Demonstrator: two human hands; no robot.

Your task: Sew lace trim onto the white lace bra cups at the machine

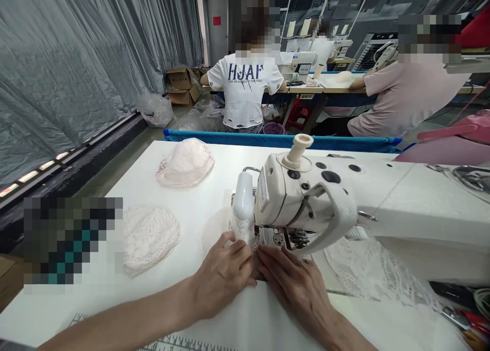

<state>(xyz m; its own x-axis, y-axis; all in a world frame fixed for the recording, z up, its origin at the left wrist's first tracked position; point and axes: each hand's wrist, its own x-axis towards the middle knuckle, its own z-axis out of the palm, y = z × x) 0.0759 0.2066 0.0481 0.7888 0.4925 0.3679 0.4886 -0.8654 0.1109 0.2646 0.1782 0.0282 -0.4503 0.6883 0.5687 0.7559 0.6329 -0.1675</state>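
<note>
A white sewing machine (302, 193) stands in front of me, its needle area partly hidden behind the head. White lace fabric (242, 229) lies at the needle, under a pale rounded guard. My left hand (227, 269) is closed, its curled fingers pinching the lace just left of the needle. On the other side, my right hand (296, 282) lies with fingers stretched out, tips touching the work close to the presser foot; its thumb is hidden. To the left on the table rest a white lace cup (151, 239) and a pale pink cup (186, 163) with loose threads.
More white lace (375, 267) is spread right of the machine, near small tools (455, 315). Ruler markings (184, 343) run along the table's front. A blue cloth trough (283, 141) edges the far side. People (245, 85) sit at other machines beyond.
</note>
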